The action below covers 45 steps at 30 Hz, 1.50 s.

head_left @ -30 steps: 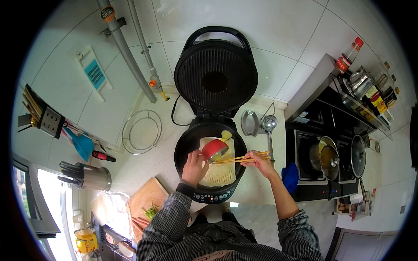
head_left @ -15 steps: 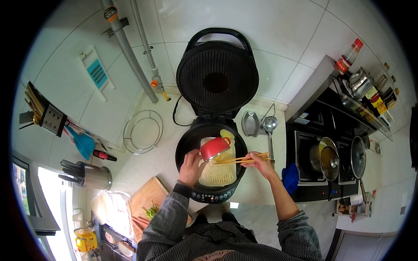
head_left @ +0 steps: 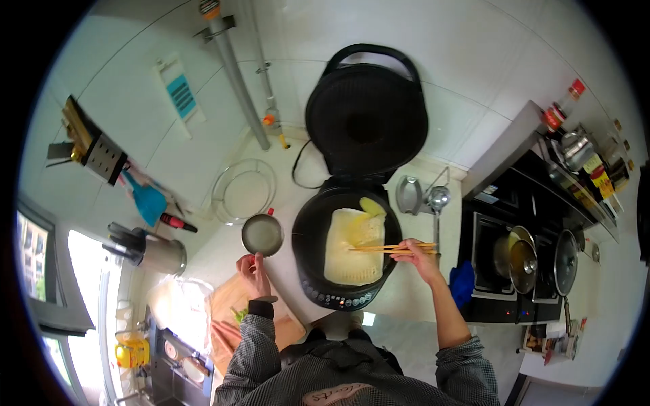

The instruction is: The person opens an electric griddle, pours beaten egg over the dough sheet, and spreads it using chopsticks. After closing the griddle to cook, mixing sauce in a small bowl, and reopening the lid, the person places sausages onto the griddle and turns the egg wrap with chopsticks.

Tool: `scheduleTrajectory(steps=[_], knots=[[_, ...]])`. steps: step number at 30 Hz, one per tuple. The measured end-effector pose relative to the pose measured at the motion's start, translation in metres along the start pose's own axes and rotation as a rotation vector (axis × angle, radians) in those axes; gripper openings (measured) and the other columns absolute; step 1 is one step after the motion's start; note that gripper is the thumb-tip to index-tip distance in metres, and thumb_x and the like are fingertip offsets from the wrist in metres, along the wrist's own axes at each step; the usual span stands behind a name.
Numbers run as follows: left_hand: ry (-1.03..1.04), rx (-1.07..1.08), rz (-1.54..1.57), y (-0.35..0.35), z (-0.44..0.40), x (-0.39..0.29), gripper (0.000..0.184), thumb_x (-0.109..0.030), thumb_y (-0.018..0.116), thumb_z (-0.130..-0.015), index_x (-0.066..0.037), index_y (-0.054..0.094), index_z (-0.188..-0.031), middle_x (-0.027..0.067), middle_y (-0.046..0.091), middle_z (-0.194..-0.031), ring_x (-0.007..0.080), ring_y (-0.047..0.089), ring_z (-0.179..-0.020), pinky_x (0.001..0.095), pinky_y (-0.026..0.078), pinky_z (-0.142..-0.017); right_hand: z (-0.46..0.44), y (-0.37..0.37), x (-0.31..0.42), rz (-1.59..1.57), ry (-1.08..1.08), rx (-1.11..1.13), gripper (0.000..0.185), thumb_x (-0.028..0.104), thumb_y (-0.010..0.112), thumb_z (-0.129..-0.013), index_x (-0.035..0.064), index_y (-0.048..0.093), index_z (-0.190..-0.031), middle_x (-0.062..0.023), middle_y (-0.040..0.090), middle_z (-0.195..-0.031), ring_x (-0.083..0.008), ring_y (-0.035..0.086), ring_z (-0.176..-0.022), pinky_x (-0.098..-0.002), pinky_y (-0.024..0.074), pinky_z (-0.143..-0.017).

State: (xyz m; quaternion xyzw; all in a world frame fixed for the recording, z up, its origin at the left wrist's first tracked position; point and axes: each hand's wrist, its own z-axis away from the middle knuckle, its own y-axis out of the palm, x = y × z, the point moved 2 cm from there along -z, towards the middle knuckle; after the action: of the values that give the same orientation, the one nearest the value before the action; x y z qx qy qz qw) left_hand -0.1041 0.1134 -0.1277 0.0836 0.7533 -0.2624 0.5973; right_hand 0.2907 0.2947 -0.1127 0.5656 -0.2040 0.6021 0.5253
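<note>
My left hand (head_left: 253,275) is closed at the near rim of a small red bowl (head_left: 263,235), over the counter left of the pan. The bowl is upright, its grey inside facing me, with a red handle at its far side. I cannot tell whether its base touches the counter. In my right hand (head_left: 417,258) is a pair of chopsticks (head_left: 382,249), tips on a pale flatbread (head_left: 353,267) with yellow liquid on it. The flatbread lies in an open black electric griddle (head_left: 309,260); a yellow-green flat piece (head_left: 371,206) is at its far edge.
The griddle's raised lid (head_left: 365,122) stands behind. Left are a wire rack (head_left: 223,215), a knife block (head_left: 162,254) and a cutting board (head_left: 288,323) with greens and reddish sticks. Right are a ladle (head_left: 439,199), a blue cloth (head_left: 462,284) and a stove with a pot (head_left: 521,264).
My left hand has carried the red bowl from over the flatbread to the counter on the left, turning it from tilted to upright. Yellow liquid shows on the flatbread. The chopsticks remain at it.
</note>
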Motion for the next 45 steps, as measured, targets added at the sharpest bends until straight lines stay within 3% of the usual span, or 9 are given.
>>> scheduleTrajectory(steps=[7,11,14,18,19,23,28,31,45], knots=[[-0.153,-0.113,-0.411,-0.091,-0.003,0.103,0.044,-0.038,0.060,-0.085,0.005,0.066,-0.078,0.0179,0.061,-0.079,0.0265,0.058,-0.075,0.0381,0.044,-0.070,-0.001,-0.003,-0.008,-0.060,-0.021,-0.033,0.027,0.024,0.052,-0.097,-0.0025,0.059,-0.099,-0.0148,0.064,-0.094,-0.0313,0.068,-0.084,-0.0359,0.0569,-0.077],[-0.247,-0.033,-0.325,-0.110,-0.005,0.159,0.047,-0.041,0.054,-0.086,0.003,0.067,-0.076,0.0186,0.066,-0.069,0.0291,0.062,-0.067,0.0405,0.046,-0.066,-0.002,-0.005,-0.009,-0.060,-0.008,-0.040,0.026,0.022,0.052,-0.096,-0.0025,0.059,-0.099,-0.0151,0.064,-0.094,-0.0317,0.068,-0.084,-0.0363,0.0570,-0.077],[-0.236,0.131,-0.572,-0.114,-0.002,0.152,0.053,-0.047,0.048,-0.089,0.002,0.067,-0.082,0.0215,0.066,-0.075,0.0353,0.064,-0.073,0.0452,0.047,-0.067,0.001,0.000,-0.008,-0.051,-0.003,-0.018,0.024,0.022,0.052,-0.096,-0.0008,0.058,-0.099,-0.0135,0.063,-0.096,-0.0324,0.068,-0.087,-0.0368,0.0566,-0.081],[-0.276,0.117,-0.729,-0.119,-0.005,0.152,0.052,-0.048,0.051,-0.090,0.002,0.067,-0.086,0.0225,0.063,-0.088,0.0374,0.060,-0.087,0.0437,0.046,-0.080,0.006,0.011,-0.005,-0.021,0.004,-0.039,0.026,0.024,0.052,-0.097,-0.0005,0.058,-0.098,-0.0135,0.063,-0.095,-0.0295,0.068,-0.087,-0.0338,0.0559,-0.080],[-0.280,0.064,-0.725,-0.116,0.000,0.122,0.048,-0.044,0.054,-0.090,0.002,0.064,-0.098,0.0226,0.057,-0.099,0.0373,0.056,-0.094,0.0431,0.044,-0.084,0.007,0.013,-0.005,-0.009,-0.003,-0.039,0.026,0.025,0.052,-0.097,-0.0005,0.057,-0.099,-0.0136,0.063,-0.094,-0.0275,0.068,-0.086,-0.0317,0.0554,-0.080],[-0.059,-0.141,-0.700,-0.112,0.009,0.082,0.044,-0.032,0.060,-0.089,-0.001,0.051,-0.118,0.0196,0.050,-0.110,0.0335,0.053,-0.098,0.0425,0.044,-0.081,0.016,0.012,-0.001,0.060,-0.017,-0.043,0.027,0.027,0.051,-0.098,0.0003,0.057,-0.098,-0.0129,0.062,-0.096,-0.0258,0.068,-0.085,-0.0310,0.0554,-0.078],[0.008,-0.163,-0.593,-0.082,0.020,0.017,0.033,-0.019,0.063,-0.086,-0.001,0.053,-0.112,0.0169,0.050,-0.106,0.0318,0.053,-0.096,0.0390,0.043,-0.079,0.028,-0.019,0.009,-0.088,-0.149,-0.180,0.024,0.025,0.052,-0.097,0.0019,0.056,-0.098,-0.0135,0.063,-0.097,-0.0264,0.068,-0.085,-0.0328,0.0557,-0.080],[0.289,-0.065,-0.461,-0.049,0.020,-0.006,0.024,-0.012,0.064,-0.084,-0.003,0.055,-0.105,0.0163,0.051,-0.101,0.0318,0.053,-0.095,0.0394,0.044,-0.080,0.022,-0.039,0.005,-0.122,-0.192,-0.299,0.022,0.025,0.053,-0.096,0.0029,0.056,-0.098,-0.0143,0.063,-0.099,-0.0266,0.068,-0.087,-0.0349,0.0557,-0.082],[0.315,0.227,-0.320,0.034,0.041,-0.062,0.019,-0.011,0.064,-0.083,-0.005,0.058,-0.101,0.0131,0.052,-0.100,0.0280,0.052,-0.089,0.0372,0.045,-0.079,-0.024,-0.047,-0.043,-0.649,-0.007,-0.440,0.018,0.015,0.053,-0.096,-0.0034,0.056,-0.095,-0.0136,0.061,-0.099,-0.0362,0.062,-0.102,-0.0394,0.0530,-0.095]])
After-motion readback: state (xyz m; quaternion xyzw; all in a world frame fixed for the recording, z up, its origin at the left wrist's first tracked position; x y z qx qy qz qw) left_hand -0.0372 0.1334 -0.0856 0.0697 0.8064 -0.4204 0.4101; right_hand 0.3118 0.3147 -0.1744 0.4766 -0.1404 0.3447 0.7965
